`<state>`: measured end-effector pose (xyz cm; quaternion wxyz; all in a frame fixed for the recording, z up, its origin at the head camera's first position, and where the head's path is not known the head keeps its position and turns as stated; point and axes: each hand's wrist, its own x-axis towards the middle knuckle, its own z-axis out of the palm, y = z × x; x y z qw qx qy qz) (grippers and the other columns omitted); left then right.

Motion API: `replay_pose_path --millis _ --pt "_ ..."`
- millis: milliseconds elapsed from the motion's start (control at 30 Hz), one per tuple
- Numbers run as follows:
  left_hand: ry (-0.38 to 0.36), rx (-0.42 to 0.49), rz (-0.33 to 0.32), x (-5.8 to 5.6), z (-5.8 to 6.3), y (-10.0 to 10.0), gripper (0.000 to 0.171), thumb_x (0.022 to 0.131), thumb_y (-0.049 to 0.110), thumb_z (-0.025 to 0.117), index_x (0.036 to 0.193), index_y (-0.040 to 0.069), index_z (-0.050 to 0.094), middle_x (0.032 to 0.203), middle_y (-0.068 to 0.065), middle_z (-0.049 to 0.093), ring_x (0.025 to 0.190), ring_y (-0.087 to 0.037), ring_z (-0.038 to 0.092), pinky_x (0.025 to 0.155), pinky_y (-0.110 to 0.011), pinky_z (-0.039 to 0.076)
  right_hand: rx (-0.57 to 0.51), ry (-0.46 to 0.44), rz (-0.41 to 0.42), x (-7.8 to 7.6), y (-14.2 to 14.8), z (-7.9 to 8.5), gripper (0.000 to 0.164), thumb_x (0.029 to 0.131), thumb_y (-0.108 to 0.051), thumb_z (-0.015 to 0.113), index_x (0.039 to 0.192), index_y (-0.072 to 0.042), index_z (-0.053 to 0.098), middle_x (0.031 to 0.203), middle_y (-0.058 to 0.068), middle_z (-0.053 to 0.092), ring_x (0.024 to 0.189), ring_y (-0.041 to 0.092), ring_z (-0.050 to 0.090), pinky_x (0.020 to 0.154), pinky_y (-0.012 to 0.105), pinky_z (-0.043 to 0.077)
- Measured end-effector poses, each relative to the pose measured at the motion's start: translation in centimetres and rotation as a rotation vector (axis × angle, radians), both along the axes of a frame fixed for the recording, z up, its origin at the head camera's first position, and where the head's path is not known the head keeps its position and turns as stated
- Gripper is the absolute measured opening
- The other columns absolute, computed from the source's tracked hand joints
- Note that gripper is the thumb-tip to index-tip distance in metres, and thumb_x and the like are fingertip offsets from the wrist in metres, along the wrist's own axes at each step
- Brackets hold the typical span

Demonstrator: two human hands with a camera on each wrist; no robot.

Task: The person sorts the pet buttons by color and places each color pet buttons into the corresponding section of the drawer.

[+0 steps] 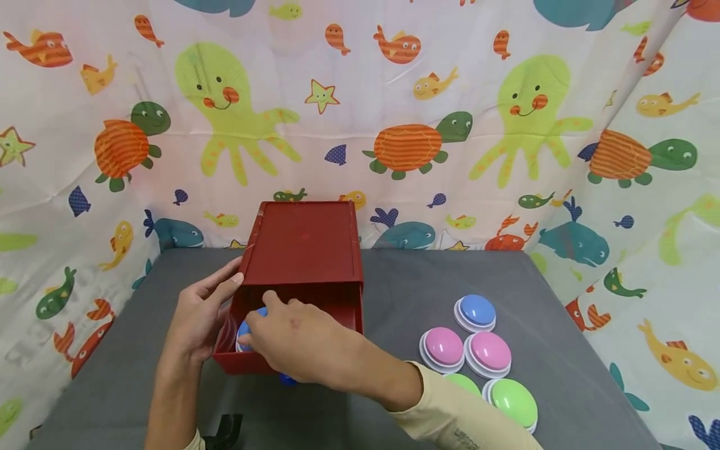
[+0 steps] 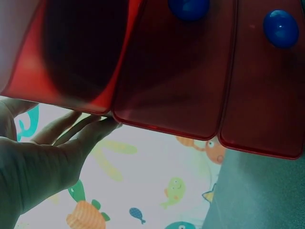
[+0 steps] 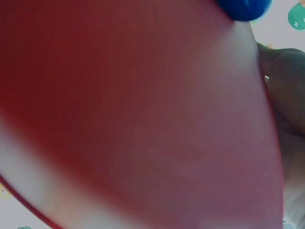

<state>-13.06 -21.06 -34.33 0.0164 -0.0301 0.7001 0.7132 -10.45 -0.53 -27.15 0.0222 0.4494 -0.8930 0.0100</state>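
Note:
A red drawer cabinet [image 1: 306,240] stands on the grey table, its top drawer [image 1: 244,364] pulled out. My left hand [image 1: 197,312] is at the cabinet's left side, thumb on the upper front corner. In the left wrist view its fairly straight fingers [image 2: 90,133] touch the cabinet's side. My right hand [image 1: 300,337] reaches into the drawer's left part and grips a blue dome button [image 1: 244,331] with a white base, partly hidden by the fingers. A blue knob [image 1: 289,379] shows under the right hand; in the right wrist view the drawer front [image 3: 143,119] is blurred.
Right of the cabinet lie more dome buttons: a blue one [image 1: 478,309], two pink ones [image 1: 444,345] and two green ones [image 1: 514,402], one partly behind the right sleeve. Two lower drawers with blue knobs [image 2: 281,28] are closed. A sea-animal curtain [image 1: 349,94] hangs behind.

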Motion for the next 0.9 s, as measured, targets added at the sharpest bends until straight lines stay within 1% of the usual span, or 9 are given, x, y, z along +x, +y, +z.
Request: replay_pose_path --millis 67,200,267,433,533,600,667,767,900 --pt "0.005 0.004 0.005 0.0 -0.1 0.0 0.061 0.105 0.042 0.06 0.162 0.027 0.041 0.16 0.001 0.052 0.111 0.001 0.071 0.091 -0.031 0.064 0.01 -0.023 0.035 -0.1 0.3 -0.2 0.041 0.111 -0.041 0.045 0.128 -0.014 0.071 0.103 0.005 0.066 0.065 0.008 0.062 0.066 0.016 0.059" --pt "0.027 0.018 0.0 0.0 -0.1 -0.1 0.06 0.106 0.039 0.06 0.161 0.024 0.042 0.146 0.009 0.06 0.11 -0.001 0.072 0.089 -0.032 0.064 0.019 -0.108 0.043 -0.2 0.9 -0.2 0.055 0.109 -0.058 0.038 0.139 -0.019 0.063 0.123 0.003 0.063 0.084 0.011 0.064 0.077 0.019 0.058" --pt "0.042 0.025 -0.006 0.0 -0.2 -0.1 0.06 0.106 0.037 0.059 0.161 0.022 0.042 0.14 0.013 0.062 0.11 -0.002 0.073 0.088 -0.031 0.065 0.03 -0.151 0.031 -0.1 1.3 -0.2 0.063 0.105 -0.067 0.037 0.144 -0.023 0.058 0.135 0.002 0.059 0.095 0.014 0.063 0.085 0.022 0.059" --pt "0.061 0.05 -0.017 -0.1 -0.2 -0.1 0.059 0.107 0.032 0.059 0.161 0.017 0.042 0.133 0.018 0.065 0.109 -0.003 0.073 0.086 -0.029 0.065 0.004 -0.228 0.046 0.0 2.2 -0.5 0.066 0.102 -0.07 0.04 0.154 -0.029 0.046 0.139 0.002 0.054 0.106 0.014 0.059 0.087 0.023 0.058" --pt "0.068 0.065 -0.008 -0.2 -0.3 -0.2 0.058 0.107 0.03 0.06 0.16 0.015 0.043 0.128 0.021 0.067 0.108 -0.004 0.074 0.085 -0.028 0.065 -0.042 -0.225 0.065 0.1 2.7 -0.8 0.064 0.103 -0.067 0.04 0.158 -0.033 0.039 0.139 0.002 0.053 0.111 0.015 0.059 0.09 0.023 0.059" --pt "0.062 0.073 -0.002 -0.2 -0.3 -0.2 0.058 0.107 0.029 0.06 0.16 0.014 0.043 0.127 0.021 0.068 0.107 -0.004 0.075 0.084 -0.028 0.065 -0.083 -0.178 0.079 0.4 3.3 -1.0 0.063 0.104 -0.066 0.04 0.158 -0.033 0.038 0.141 0.002 0.053 0.112 0.014 0.06 0.093 0.024 0.059" --pt "0.048 0.066 0.005 -0.1 -0.2 -0.1 0.059 0.106 0.031 0.06 0.161 0.016 0.043 0.129 0.02 0.068 0.106 -0.004 0.075 0.084 -0.029 0.065 -0.158 -0.103 0.104 0.6 4.2 -1.2 0.06 0.105 -0.062 0.043 0.156 -0.03 0.041 0.141 0.001 0.055 0.112 0.013 0.061 0.097 0.024 0.058" --pt "0.009 0.043 0.024 -0.1 -0.1 0.1 0.062 0.104 0.038 0.063 0.161 0.022 0.042 0.145 0.01 0.062 0.107 -0.003 0.075 0.086 -0.031 0.065 -0.386 -0.004 0.138 0.8 6.2 -1.5 0.05 0.105 -0.048 0.057 0.148 -0.022 0.054 0.137 0.0 0.062 0.113 0.01 0.065 0.1 0.022 0.058" --pt "-0.024 0.003 0.052 0.0 0.0 0.4 0.067 0.101 0.045 0.065 0.161 0.027 0.041 0.165 -0.006 0.045 0.108 -0.001 0.074 0.089 -0.032 0.064 -0.69 0.124 0.136 -0.1 9.7 -2.2 0.038 0.097 -0.025 0.073 0.133 -0.012 0.067 0.126 0.003 0.071 0.11 0.011 0.071 0.095 0.024 0.062"
